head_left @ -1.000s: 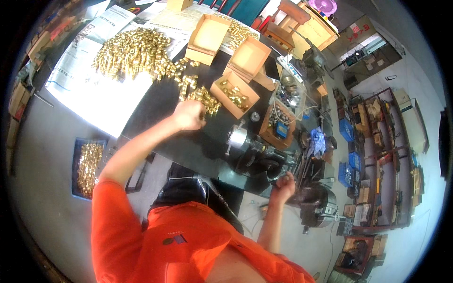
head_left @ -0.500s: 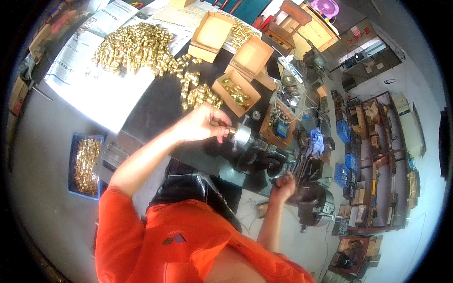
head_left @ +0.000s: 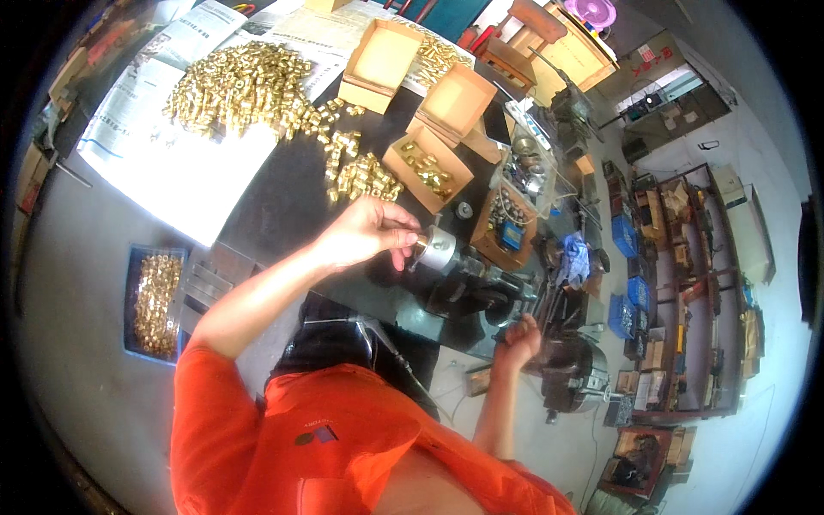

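Note:
My left hand (head_left: 369,233) pinches a small brass fitting, mostly hidden by the fingers, at the face of a silver round chuck (head_left: 438,249). The chuck sits on a small dark bench machine (head_left: 472,287). At that machine's near right end, my right hand (head_left: 518,342) is closed around what looks like a dark handle, largely covered by the fingers. Just beyond my left hand lies a small heap of brass fittings (head_left: 365,178). Beside it stands a cardboard box (head_left: 459,182) with several brass pieces inside.
A large pile of brass fittings (head_left: 245,90) covers newspaper (head_left: 184,184) at the far left. Two cardboard boxes, one farther box (head_left: 378,64) and one nearer box (head_left: 459,99), stand behind. A blue crate (head_left: 129,300) of brass parts is at left. Shelves (head_left: 687,292) line the right.
The brass at my left fingertips shows less than before. My right hand has shifted very slightly right, still closed. The view has moved a little.

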### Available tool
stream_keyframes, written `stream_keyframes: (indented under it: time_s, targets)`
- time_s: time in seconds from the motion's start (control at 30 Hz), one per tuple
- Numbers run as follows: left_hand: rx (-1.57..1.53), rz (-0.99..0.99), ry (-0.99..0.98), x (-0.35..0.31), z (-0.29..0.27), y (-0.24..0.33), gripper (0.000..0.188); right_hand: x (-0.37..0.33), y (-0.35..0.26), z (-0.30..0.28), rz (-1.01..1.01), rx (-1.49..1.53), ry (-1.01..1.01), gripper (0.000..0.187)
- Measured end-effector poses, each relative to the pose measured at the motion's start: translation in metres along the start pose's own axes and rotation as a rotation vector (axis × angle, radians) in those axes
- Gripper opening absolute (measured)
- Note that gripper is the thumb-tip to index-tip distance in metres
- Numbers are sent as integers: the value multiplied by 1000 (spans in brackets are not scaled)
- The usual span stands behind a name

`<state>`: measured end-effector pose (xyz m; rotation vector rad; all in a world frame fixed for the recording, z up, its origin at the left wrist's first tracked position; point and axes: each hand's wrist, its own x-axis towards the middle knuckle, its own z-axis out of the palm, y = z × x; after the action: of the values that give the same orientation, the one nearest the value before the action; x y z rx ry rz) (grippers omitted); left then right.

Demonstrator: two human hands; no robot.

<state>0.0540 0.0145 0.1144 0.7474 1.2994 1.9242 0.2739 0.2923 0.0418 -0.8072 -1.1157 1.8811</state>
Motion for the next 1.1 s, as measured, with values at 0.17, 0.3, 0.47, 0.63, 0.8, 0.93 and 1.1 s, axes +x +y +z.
stream_keyframes:
  time_s: [0.17,0.3,0.47,0.63,0.8,0.93,1.1]
  targets:
    - [-37,3,14,0,0,-5,13,2,1,4,-8,4,34,20]
    - [-13,47,55,-2,6,-8,14,1,-1,7,-20,14,47,21]
    - [-15,30,112,-1,10,-8,15,-4,0,9,-121,47,36,17]
    - [25,31,130,-5,13,-10,14,4,6,2,-44,77,77,17]
    - [0,83,65,-1,9,-12,10,-2,-3,-3,-99,21,13,17]
    - [-33,68,9,-2,7,-7,10,-13,-29,10,-144,63,-39,16]
    - [48,95,-20,0,5,-6,11,9,-63,40,-153,58,-179,17]
